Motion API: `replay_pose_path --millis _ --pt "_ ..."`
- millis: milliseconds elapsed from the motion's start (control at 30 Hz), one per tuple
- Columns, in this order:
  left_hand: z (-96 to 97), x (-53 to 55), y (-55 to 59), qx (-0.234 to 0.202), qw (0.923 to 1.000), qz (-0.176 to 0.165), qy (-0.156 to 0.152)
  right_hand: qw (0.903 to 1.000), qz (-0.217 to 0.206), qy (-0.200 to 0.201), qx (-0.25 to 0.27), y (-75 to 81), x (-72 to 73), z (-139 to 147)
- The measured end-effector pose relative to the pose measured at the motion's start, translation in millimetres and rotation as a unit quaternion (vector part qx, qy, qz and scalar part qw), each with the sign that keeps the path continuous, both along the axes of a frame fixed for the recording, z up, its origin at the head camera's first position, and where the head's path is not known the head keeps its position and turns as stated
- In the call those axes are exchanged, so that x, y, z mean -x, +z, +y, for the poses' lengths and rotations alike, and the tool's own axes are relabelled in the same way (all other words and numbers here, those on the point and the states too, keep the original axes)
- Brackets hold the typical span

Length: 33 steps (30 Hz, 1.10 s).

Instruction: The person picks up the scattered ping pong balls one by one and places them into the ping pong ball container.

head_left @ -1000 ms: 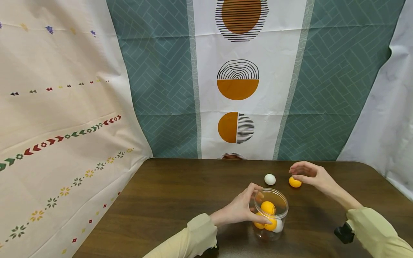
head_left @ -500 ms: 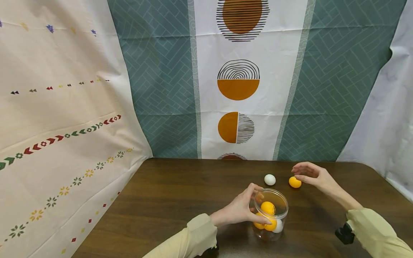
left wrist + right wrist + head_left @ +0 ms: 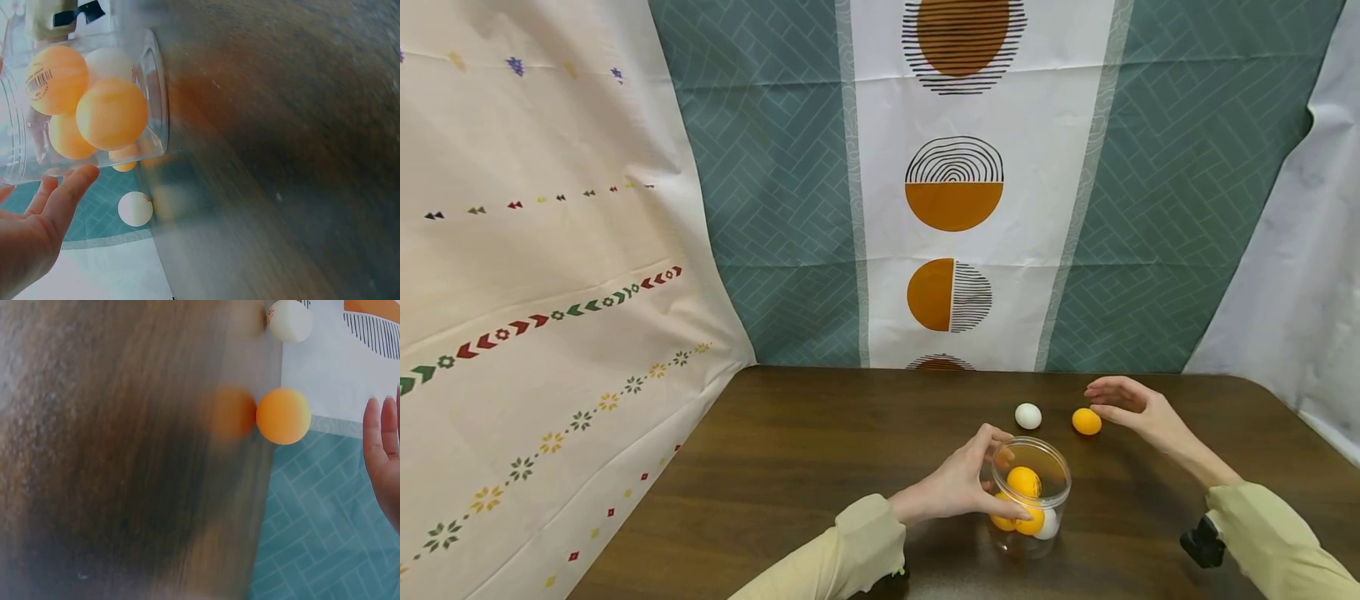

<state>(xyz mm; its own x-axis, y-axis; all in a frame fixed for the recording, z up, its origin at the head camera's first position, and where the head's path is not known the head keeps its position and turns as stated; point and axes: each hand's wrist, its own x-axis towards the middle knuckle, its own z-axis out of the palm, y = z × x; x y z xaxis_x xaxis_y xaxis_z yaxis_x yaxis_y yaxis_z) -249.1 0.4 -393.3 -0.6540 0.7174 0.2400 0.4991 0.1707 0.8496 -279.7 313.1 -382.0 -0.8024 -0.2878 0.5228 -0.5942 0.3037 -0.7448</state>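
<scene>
My left hand grips the side of a clear plastic jar that stands upright on the table without a lid. Thumb and fingers curve round opposite sides of its wall. Inside lie orange ping-pong balls and a white ping-pong ball. My right hand hovers with loosely bent fingers, holding nothing. Just left of its fingertips, an orange ping-pong ball sits on the table; the right wrist view shows a gap between ball and hand. Another white ping-pong ball rests behind the jar.
The dark wooden table reflects the balls. Its back edge meets a patterned teal and white curtain. A cream cloth hangs along the left side, and a pale cloth on the right.
My right hand has shifted slightly to the right, so more of the loose orange ball shows. The left hand, jar and balls have stayed in place.
</scene>
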Motion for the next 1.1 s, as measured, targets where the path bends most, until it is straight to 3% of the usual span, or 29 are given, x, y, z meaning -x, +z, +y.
replay_pose_path --millis 1100 --pt "-0.2 -0.5 1.3 0.006 1.0000 0.006 0.004 0.9997 -0.016 -0.005 0.017 -20.4 13.4 13.7"
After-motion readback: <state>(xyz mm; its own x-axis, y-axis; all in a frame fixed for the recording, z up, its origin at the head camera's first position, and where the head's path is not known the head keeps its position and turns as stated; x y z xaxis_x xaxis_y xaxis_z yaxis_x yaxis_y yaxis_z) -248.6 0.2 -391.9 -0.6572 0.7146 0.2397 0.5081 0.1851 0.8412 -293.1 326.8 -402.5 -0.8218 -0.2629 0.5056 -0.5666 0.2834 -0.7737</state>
